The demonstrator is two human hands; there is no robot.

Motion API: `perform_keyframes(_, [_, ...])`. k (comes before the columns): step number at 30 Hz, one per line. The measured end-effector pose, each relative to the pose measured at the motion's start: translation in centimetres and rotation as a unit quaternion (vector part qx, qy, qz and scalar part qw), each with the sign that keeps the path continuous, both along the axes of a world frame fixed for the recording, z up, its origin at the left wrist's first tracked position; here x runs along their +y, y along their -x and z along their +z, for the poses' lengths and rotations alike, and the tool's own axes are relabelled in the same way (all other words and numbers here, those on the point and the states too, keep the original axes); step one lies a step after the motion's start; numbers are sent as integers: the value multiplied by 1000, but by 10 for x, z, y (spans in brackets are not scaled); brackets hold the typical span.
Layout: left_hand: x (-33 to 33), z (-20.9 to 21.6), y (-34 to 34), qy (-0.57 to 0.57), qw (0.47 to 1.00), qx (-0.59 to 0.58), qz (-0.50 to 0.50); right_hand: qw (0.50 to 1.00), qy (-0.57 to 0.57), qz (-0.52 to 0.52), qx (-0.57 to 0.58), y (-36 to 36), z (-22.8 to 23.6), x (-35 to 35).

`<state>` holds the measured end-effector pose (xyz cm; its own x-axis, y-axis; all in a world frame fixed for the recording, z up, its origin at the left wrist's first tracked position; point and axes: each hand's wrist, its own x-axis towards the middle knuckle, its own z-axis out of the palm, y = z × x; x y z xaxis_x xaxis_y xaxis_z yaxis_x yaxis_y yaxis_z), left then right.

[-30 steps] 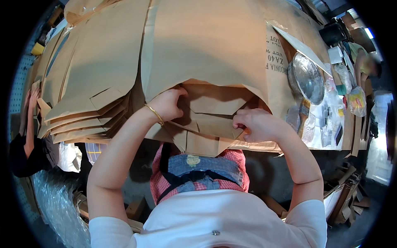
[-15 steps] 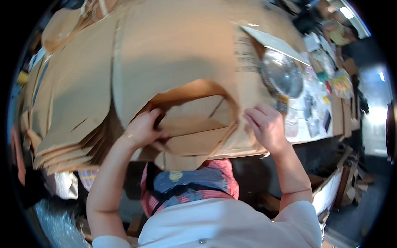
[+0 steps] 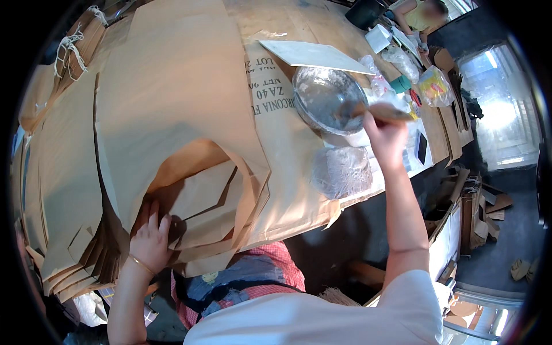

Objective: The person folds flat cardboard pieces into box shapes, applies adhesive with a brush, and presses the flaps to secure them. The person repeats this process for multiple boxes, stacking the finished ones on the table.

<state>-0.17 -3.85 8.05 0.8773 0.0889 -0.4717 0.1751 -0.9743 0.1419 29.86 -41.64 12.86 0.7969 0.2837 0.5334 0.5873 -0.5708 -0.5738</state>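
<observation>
A large brown paper bag (image 3: pixel 172 86) lies flat, its near end spread into a wide opening (image 3: pixel 195 155). My left hand (image 3: pixel 150 238) rests at the left side of that opening, fingers stretched out on the folded paper. My right hand (image 3: pixel 384 135) is closed around a brush (image 3: pixel 394 112) with a wooden-looking handle. The brush is blurred, and its bristle end reaches over the right side of a round metal bowl (image 3: pixel 328 98). Greyish residue coats the inside of the bowl. Whether the bristles touch the contents I cannot tell.
More folded paper bags (image 3: pixel 60 172) are stacked at the left. A pale flat board (image 3: pixel 313 56) leans across the bowl's far rim. Nearer me sits a plastic-wrapped lump (image 3: pixel 343 171). Plastic bags (image 3: pixel 435 86) and a phone-like dark object (image 3: pixel 421 148) lie rightward. Another person (image 3: pixel 422 16) is at the far right.
My right hand has moved from beside the bag's opening to the bowl and taken hold of the brush. My left hand's fingers have straightened. The whole view has swung rightward.
</observation>
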Motion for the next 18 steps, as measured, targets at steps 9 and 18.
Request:
perform_keyframes(9, [2,-10,18,-78,993,-39,-75,953,-109,-30,282,-88,-57,2])
perform_keyframes(18, [-20,18,-5,-11,976,-192,102,881,81,200,420,-73,2,-39])
